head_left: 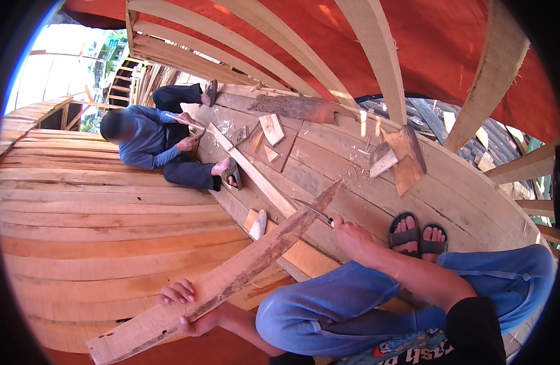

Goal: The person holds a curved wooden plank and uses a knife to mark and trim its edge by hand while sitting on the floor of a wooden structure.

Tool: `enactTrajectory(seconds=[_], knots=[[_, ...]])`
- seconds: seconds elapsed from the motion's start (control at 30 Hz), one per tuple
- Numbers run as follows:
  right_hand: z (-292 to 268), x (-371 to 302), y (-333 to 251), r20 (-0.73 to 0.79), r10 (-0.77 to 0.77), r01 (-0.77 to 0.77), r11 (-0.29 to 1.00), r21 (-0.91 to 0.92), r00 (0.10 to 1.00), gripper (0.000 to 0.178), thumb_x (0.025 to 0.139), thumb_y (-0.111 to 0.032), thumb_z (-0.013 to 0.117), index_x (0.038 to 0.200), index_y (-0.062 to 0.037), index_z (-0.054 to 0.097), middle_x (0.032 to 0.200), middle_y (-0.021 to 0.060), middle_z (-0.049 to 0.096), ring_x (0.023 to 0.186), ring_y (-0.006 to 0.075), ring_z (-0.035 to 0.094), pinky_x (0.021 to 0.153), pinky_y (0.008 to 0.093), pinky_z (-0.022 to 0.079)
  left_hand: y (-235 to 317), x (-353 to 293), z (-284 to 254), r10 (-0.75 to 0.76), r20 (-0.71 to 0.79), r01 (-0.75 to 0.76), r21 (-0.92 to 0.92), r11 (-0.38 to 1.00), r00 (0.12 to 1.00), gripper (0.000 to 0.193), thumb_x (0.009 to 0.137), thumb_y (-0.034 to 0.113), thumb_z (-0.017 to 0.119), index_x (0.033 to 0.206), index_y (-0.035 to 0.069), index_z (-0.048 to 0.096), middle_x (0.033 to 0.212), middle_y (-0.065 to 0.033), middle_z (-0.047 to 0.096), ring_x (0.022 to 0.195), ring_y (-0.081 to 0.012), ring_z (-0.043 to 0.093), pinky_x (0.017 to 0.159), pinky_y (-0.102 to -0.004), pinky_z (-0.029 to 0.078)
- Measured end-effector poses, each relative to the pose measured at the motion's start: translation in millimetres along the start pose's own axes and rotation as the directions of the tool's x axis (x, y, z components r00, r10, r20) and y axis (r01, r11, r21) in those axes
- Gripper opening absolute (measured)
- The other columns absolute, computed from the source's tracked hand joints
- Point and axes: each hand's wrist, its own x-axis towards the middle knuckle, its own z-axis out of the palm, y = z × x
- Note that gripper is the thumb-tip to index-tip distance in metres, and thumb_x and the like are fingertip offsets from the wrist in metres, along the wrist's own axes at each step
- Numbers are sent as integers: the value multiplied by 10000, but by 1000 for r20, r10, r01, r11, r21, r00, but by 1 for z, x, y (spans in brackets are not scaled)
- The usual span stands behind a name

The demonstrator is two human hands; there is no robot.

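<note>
A long wooden plank [243, 261] slants from the lower left up toward the middle, with rough dark bark along one edge and a tapered far end. Wrapped around its near part is my left hand [192, 308], the fingers over one edge and the thumb on the other side. My right hand [355, 239] grips the handle of a knife [317, 212]. The knife's thin, slightly curved blade lies across the plank near its tapered end. Most of the handle is hidden inside my fist.
A co-worker [152, 140] in blue sits at the upper left, working on a long pale strip [255, 173]. Wood offcuts [407, 161], a bark slab [298, 108] and shavings litter the plank floor [456, 188]. Curved ribs [377, 55] rise before a red tarp [444, 48].
</note>
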Motion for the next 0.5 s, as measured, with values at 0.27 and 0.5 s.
enactTrajectory(seconds=[0.27,0.5], knots=[[-12,-4,-4,-64,-63,62,998,-19,996,116,908,-77,449,970,20,434,749,227,645,723,370,687,572,447,558,2,-3,-2,0,-26,0,5,1000,1000,407,664,204,636,966,40,418,742,-47,371,599,-138,384,602,-268,347],[-5,2,22,-118,-51,45,997,-56,992,116,884,-58,478,963,22,449,753,229,652,701,355,691,559,420,564,-2,-3,-1,4,27,-5,18,1000,1000,395,685,243,616,955,26,427,749,-55,385,611,-148,393,623,-291,348]])
